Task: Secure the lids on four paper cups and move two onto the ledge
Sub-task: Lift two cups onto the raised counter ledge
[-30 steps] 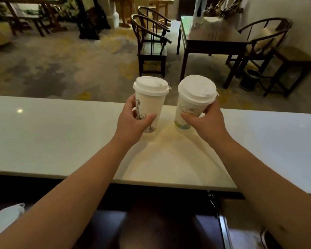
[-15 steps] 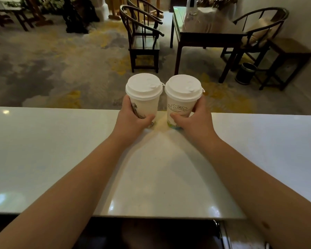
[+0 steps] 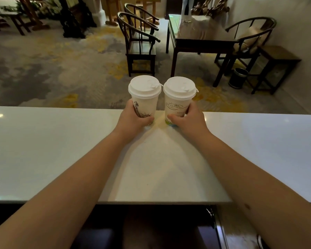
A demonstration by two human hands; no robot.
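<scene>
Left hand [image 3: 133, 118] wraps left cup [image 3: 144, 100], right hand [image 3: 188, 120] wraps right cup [image 3: 178, 103]; both lidded, upright at ledge [image 3: 43, 150] far edge, 12 o'clock. Chair [image 3: 139, 44] and table [image 3: 201, 40] beyond, 12–1 o'clock; nothing else on ledge nr cups.

Dark wooden chairs [image 3: 139, 45] flank a table [image 3: 201, 42] on grey-yellow carpet [image 3: 52, 65] beside a white wall [image 3: 298, 24]

**Two cups side by side at the far edge of the ledge**

The left cup [image 3: 145, 103] and the right cup [image 3: 178, 103] stand upright on the ledge [image 3: 43, 150], near its far edge, just beside each other. Each cup has a lid on top. The left hand [image 3: 133, 119] is around the left cup, the right hand [image 3: 188, 119] around the right cup. Behind the ledge, lower, a chair [image 3: 140, 45] stands to the left of a table [image 3: 201, 38].
</scene>
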